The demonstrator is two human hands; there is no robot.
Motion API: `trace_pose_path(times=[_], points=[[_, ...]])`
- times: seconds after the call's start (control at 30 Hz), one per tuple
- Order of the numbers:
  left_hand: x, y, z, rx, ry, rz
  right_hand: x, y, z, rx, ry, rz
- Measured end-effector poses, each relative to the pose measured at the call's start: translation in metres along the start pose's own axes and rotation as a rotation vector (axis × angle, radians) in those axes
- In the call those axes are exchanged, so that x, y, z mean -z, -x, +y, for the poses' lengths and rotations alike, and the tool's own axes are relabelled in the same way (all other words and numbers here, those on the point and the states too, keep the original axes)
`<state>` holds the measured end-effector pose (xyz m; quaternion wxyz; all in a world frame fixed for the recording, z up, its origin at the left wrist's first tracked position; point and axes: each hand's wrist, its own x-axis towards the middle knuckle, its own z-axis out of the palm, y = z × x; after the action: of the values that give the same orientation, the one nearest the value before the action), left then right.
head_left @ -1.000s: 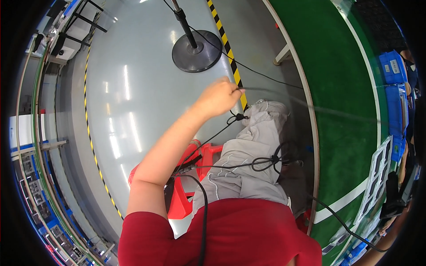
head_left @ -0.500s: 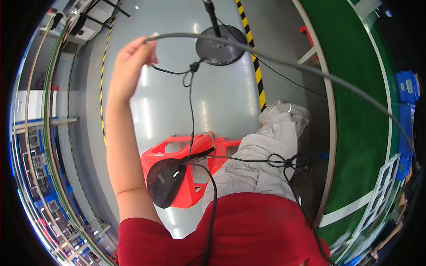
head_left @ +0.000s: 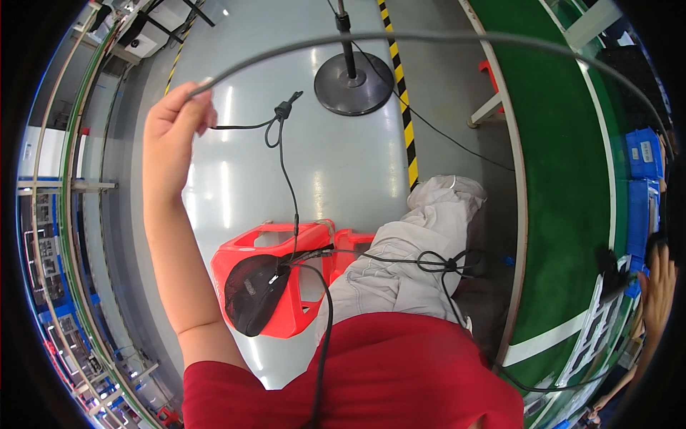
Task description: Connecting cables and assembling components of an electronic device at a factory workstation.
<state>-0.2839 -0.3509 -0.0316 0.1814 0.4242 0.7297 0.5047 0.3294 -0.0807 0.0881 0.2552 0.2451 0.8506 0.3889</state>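
Observation:
My left hand [head_left: 180,121] is raised at the upper left, with thumb and fingers closed on a thick grey cable [head_left: 400,36]. The cable arcs across the top of the view to the right rim. A thin black cord [head_left: 243,127] comes out below my left hand to a knot. At the far right rim is a hand [head_left: 659,289] that appears to be my right one, its fingers pointing upward. Its arm is largely cut off, and I cannot see whether it grips anything. Another thin black cord [head_left: 543,390] stretches toward that arm.
A black mesh pouch [head_left: 250,293] lies on a red plastic stool [head_left: 293,314] by my leg. Ahead stands a round black stand base [head_left: 354,84]. The green-topped bench [head_left: 564,179] runs along my right, with blue bins [head_left: 643,154] beyond. A shelving rack [head_left: 71,214] lines the left.
My left hand has moved left and slightly down with the cable. The cable's right part has risen. A hand has come into view at the right rim, and a cord now stretches toward it.

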Motion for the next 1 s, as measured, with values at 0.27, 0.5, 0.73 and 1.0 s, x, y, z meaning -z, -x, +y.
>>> trace_pose_path(times=[0.27, 0.5, 0.73, 1.0], points=[[-0.013, -0.021, 0.025, -0.142, 0.421, 0.179, -0.014, -0.060, -0.047, -0.112, 0.048, 0.054], [0.000, -0.006, 0.018, -0.137, 0.615, 0.144, 0.036, -0.137, -0.115, 0.139, 0.109, 0.190], [-0.020, -0.001, 0.010, -0.138, 0.466, 0.112, 0.026, -0.156, -0.137, 0.157, 0.281, 0.078], [-0.060, -0.011, 0.009, -0.124, 0.407, 0.053, 0.050, -0.148, -0.120, 0.190, 0.201, -0.085]])
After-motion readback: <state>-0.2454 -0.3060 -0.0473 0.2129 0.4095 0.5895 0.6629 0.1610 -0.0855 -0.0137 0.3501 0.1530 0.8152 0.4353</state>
